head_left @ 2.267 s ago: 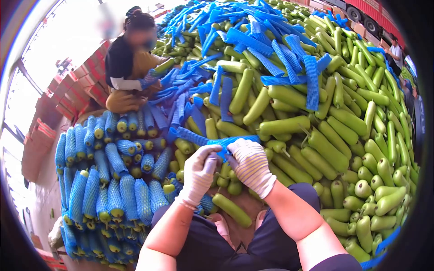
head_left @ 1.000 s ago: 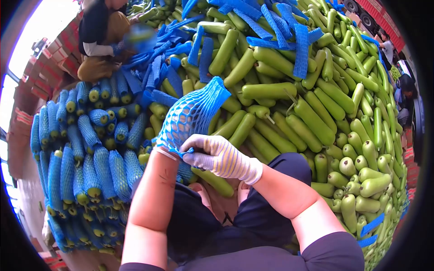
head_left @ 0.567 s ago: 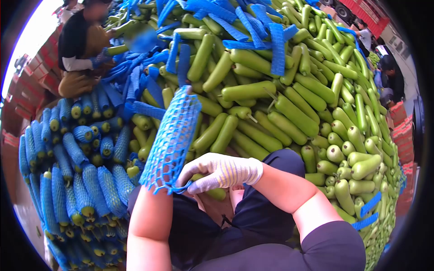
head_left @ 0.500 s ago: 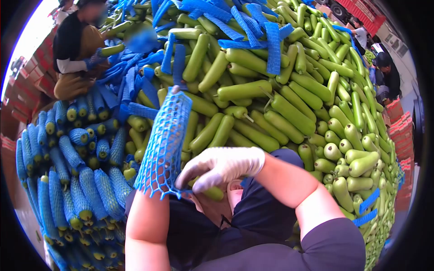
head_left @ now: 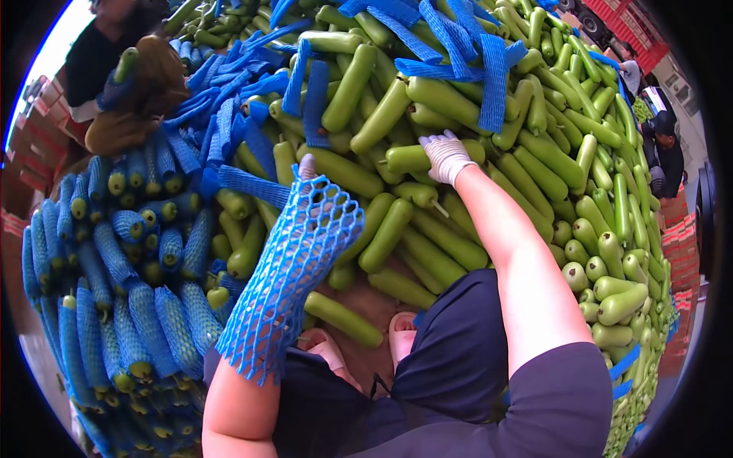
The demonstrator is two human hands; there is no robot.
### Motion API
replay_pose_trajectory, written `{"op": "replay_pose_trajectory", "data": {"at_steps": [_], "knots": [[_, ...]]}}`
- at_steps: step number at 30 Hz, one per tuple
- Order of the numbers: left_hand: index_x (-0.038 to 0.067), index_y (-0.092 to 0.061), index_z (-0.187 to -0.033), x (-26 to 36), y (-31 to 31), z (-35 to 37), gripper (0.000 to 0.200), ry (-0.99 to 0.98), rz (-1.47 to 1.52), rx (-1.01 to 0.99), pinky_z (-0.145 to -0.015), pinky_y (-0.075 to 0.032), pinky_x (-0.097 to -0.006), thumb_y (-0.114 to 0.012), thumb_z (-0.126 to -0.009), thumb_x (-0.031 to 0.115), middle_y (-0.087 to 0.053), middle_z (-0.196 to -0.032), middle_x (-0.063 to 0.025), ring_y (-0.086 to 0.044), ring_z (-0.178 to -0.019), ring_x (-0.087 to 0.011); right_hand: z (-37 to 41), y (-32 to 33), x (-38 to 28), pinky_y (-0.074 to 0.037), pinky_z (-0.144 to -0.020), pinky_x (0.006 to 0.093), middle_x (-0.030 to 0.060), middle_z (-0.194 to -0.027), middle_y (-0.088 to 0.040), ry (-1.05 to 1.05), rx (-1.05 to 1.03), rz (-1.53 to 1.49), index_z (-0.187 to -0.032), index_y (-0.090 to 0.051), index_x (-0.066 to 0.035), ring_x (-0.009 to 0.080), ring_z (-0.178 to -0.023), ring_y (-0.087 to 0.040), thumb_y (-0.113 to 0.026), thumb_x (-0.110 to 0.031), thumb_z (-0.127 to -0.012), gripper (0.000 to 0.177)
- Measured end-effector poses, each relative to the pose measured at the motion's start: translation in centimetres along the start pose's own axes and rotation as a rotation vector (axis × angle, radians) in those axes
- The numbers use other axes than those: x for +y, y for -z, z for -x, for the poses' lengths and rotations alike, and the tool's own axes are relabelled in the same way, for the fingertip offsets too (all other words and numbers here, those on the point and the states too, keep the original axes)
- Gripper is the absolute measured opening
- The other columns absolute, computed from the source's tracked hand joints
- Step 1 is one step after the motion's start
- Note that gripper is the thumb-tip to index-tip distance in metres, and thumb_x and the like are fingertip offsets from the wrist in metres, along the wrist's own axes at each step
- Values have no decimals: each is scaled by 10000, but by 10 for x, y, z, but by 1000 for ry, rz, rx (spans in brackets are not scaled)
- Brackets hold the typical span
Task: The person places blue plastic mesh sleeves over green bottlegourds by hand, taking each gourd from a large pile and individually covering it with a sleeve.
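Note:
A blue foam net sleeve [head_left: 294, 275] is pulled over my left hand [head_left: 307, 169] and forearm. One gloved fingertip pokes stretched out past its upper rim, which flares wide; the other fingers are mostly hidden by the mesh. My right hand [head_left: 447, 157], in a white glove, reaches forward onto the pile with its fingers over a pale green bottle gourd [head_left: 408, 158] lying crosswise. Other bottle gourds surround it. A single gourd [head_left: 343, 319] lies by my feet, between my knees.
Gourds in blue nets [head_left: 164, 328] are stacked at my left. Loose blue net sleeves [head_left: 450, 38] lie over the pile's far side. A co-worker [head_left: 122, 69] sits at upper left holding a gourd. More people [head_left: 663, 149] and red-white cartons [head_left: 679, 256] are at right.
My right hand has left the lower rim of the net sleeve and reached forward to a gourd. The sleeve now sits farther down over my left forearm.

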State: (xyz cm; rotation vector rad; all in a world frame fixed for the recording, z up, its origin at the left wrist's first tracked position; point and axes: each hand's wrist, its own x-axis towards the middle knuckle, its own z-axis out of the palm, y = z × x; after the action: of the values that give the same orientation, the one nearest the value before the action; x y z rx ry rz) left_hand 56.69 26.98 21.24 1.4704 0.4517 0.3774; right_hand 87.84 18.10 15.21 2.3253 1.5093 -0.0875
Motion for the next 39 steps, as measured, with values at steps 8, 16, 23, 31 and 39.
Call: {"op": "replay_pose_trajectory", "data": {"at_steps": [8, 16, 23, 31, 39], "knots": [[84, -529, -941, 6, -14, 20, 361, 87, 182, 35, -843, -465, -290, -397, -1018, 412, -528, -802, -29, -545, -766, -134, 59, 61, -36, -399, -1028, 422, 101, -1121, -620, 94, 572, -1110, -1248, -494, -83, 261, -1086, -589, -798, -244, -692, 655], [31, -544, -1114, 69, 7, 50, 249, -584, -966, -101, -993, -420, -339, -590, -876, 86, -610, -948, -80, -605, -878, -226, 146, 150, -103, -397, -1067, 453, 135, -1261, -543, 292, 232, -2652, -1327, -417, -36, 282, -1168, -542, -736, -256, -823, 636], [-4, -510, -1253, 56, 6, 90, 375, -363, -634, -105, -969, -454, -332, -560, -886, 58, -609, -1127, -126, -612, -1017, -253, 164, 160, -122, -435, -1007, 432, 99, -1144, -590, 395, 20, -2562, -1273, -465, -47, 241, -1115, -574, -732, -364, -829, 607], [87, -648, -928, 9, 3, 28, 163, -601, -587, 399, -1062, -363, -476, -583, -790, 31, -629, -863, -78, -618, -948, -282, 168, 143, -166, -339, -1056, 313, 151, -1340, -452, 403, 308, -2089, -1456, -220, 40, 194, -1236, -423, -716, -526, -802, 997], [63, -609, -1044, 4, 10, 26, 172, -485, -439, 626, -1027, -387, -438, -547, -884, 54, -614, -1028, -111, -584, -1027, -277, 135, 105, -171, -469, -869, 279, 151, -1163, -599, 210, 117, -1984, -1205, -512, 49, 147, -1020, -565, -746, -237, -833, 525]]}}
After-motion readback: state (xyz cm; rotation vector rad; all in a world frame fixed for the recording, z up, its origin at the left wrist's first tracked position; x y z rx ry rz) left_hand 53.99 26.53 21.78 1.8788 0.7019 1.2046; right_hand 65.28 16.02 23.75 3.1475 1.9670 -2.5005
